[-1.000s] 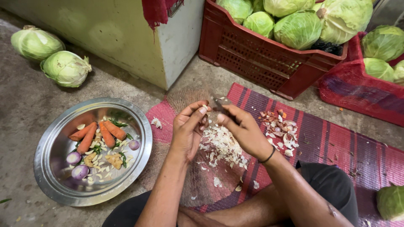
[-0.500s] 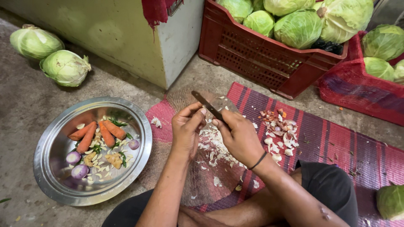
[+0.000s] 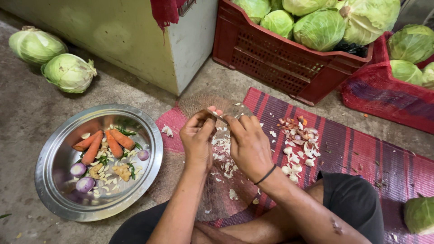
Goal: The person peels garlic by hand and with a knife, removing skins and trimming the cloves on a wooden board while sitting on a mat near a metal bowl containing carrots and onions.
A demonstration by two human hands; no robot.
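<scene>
My left hand (image 3: 197, 138) and my right hand (image 3: 248, 144) meet above a striped red mat (image 3: 352, 153). A small knife (image 3: 219, 117) is gripped in my right hand, with only a short piece of its blade showing between the two thumbs. My left fingertips pinch a small pale piece, apparently a garlic clove (image 3: 211, 109), against the blade. Papery white peels (image 3: 225, 156) lie on the mat under the hands. Just right of my right hand sits a heap of unpeeled cloves (image 3: 298, 140).
To the left is a steel bowl (image 3: 45, 156) with carrots (image 3: 101, 142), small onions (image 3: 83, 183) and peeled cloves. A red crate (image 3: 280, 63) of cabbages (image 3: 318, 29) stands behind, with a red mesh bag (image 3: 384, 97) beside it. Loose cabbages (image 3: 68, 72) lie far left and bottom right (image 3: 418, 214).
Both hands have drawn closer together and shifted slightly left. The knife blade, pointing up-left and plainly visible half a second ago, is now mostly covered by the fingers.
</scene>
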